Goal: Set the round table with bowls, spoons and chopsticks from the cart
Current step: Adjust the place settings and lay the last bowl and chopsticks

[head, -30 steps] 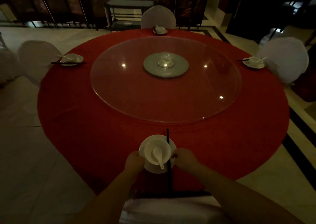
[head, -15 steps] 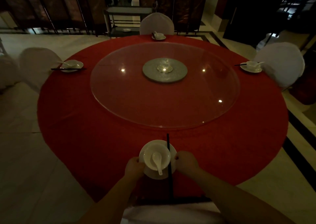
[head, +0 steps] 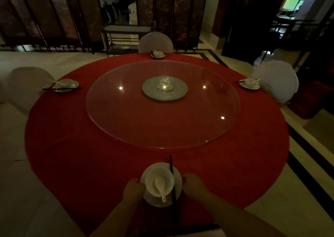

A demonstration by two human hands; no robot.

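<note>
Centre: round glass turntable (head: 126,124) on the round red-clothed bench (head: 72,155).
Lower centre: white ceramic bowl (head: 153,176) on white ceramic saucer (head: 178,184); white ceramic spoon (head: 160,186) in the bowl; black chopsticks (head: 171,169) across the saucer's right side.
Saucer's rims: left hand (head: 132,191) left, right hand (head: 193,184) right.
Top centre: grey metal cart (head: 126,28) behind white-covered chair (head: 155,41).

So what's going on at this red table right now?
A person is laying a place at the round table's near edge. The left hand grips the rim of a plate carrying a bowl with a spoon in it. The right hand sits at the opposite rim, contact unclear. Chopsticks lie across the plate's right side. The left setting, far setting and right setting are laid.
</note>
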